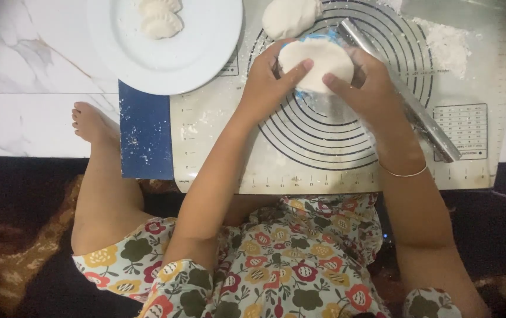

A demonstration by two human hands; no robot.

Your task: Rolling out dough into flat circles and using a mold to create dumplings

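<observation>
Both my hands press a flat round disc of white dough (314,60) onto a blue mould whose edge shows beneath it. My left hand (267,82) grips the left side with its thumb on top. My right hand (367,85) grips the right side, forefinger on the dough. They sit over the ringed baking mat (300,159).
A metal rolling pin (417,112) lies diagonally on the mat to the right. A dough lump (288,16) rests at the mat's top. A white plate (200,53) at upper left holds shaped dumplings (160,17). Loose flour (447,44) is at upper right. A blue board (145,135) lies left.
</observation>
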